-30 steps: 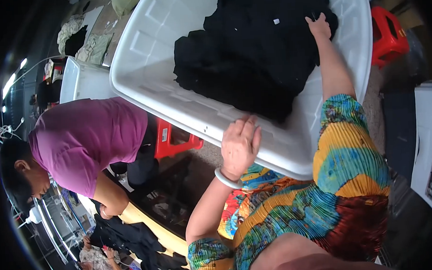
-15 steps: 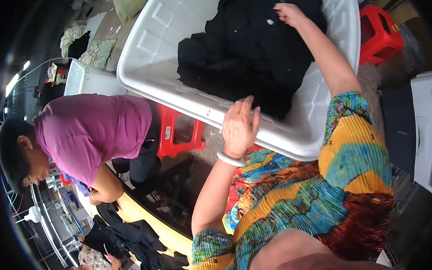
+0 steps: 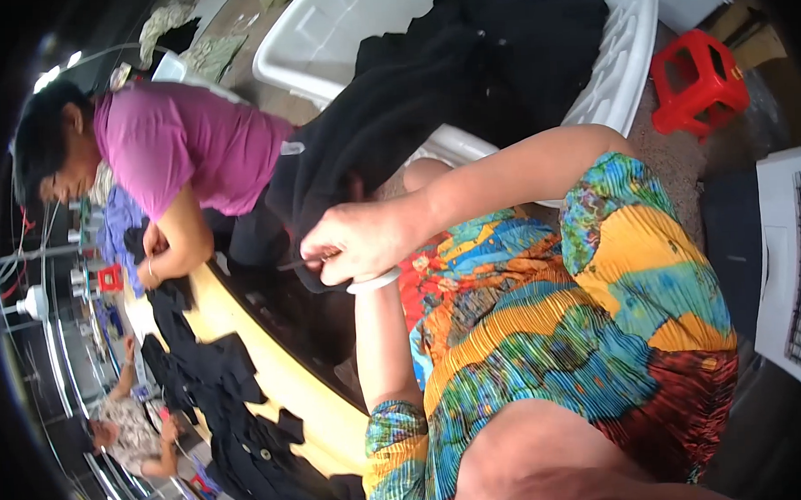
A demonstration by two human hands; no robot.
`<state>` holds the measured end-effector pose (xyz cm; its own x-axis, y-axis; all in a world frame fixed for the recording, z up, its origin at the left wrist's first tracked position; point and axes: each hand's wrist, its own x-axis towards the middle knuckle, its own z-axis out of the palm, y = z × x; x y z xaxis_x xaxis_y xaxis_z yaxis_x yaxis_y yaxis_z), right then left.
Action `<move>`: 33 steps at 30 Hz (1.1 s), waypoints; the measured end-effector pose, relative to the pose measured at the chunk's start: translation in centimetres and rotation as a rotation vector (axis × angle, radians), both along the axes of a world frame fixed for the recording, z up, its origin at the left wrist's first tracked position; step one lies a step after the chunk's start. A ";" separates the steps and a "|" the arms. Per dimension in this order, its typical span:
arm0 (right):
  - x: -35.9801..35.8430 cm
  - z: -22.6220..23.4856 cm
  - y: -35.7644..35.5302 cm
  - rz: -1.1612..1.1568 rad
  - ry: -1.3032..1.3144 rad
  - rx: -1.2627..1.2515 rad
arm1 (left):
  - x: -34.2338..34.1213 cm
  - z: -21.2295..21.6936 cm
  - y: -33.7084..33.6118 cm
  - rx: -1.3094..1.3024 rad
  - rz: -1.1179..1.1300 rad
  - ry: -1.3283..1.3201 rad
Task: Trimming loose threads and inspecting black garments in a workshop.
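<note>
A black garment (image 3: 386, 121) stretches out of the white plastic bin (image 3: 294, 62) toward me, bunched and hanging over the near edge. My right hand (image 3: 369, 238) is closed at its near end, with my right arm crossing in front of my body. From between those fingers a thin, dark, pointed thing (image 3: 296, 264) sticks out; its kind is unclear. My left forearm (image 3: 382, 331), with a white bangle (image 3: 374, 282) at the wrist, runs up behind my right hand. Most of my left hand is hidden there, fingers included. More black cloth (image 3: 543, 29) lies in the bin.
Close at the left, a person in a purple shirt (image 3: 181, 143) bends over a yellow-edged table (image 3: 312, 379) with black garments (image 3: 258, 457). Farther off is another person (image 3: 127, 432). A red stool (image 3: 697, 85) stands right of the bin, near a white board (image 3: 790, 269).
My right hand has come from inside the bin to my left wrist, and the black garment now extends out over the bin's near edge. My left hand has left the rim.
</note>
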<state>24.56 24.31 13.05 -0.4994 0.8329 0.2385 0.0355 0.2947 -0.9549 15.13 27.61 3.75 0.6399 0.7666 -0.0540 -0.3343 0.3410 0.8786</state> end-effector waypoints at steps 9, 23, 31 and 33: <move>13.1 -5.9 4.1 -0.614 -0.221 0.181 | -10.0 -1.2 -7.1 -0.207 0.516 -0.345; 27.7 -18.0 6.7 -0.789 -0.814 -0.254 | -17.7 9.9 -16.9 0.596 0.968 -0.252; 24.0 -23.4 6.6 -0.425 -0.911 -0.273 | -24.3 10.3 -20.1 0.759 1.299 0.154; 25.3 -25.6 7.7 -0.453 -0.799 -0.084 | -24.8 9.3 -20.6 0.741 1.313 0.266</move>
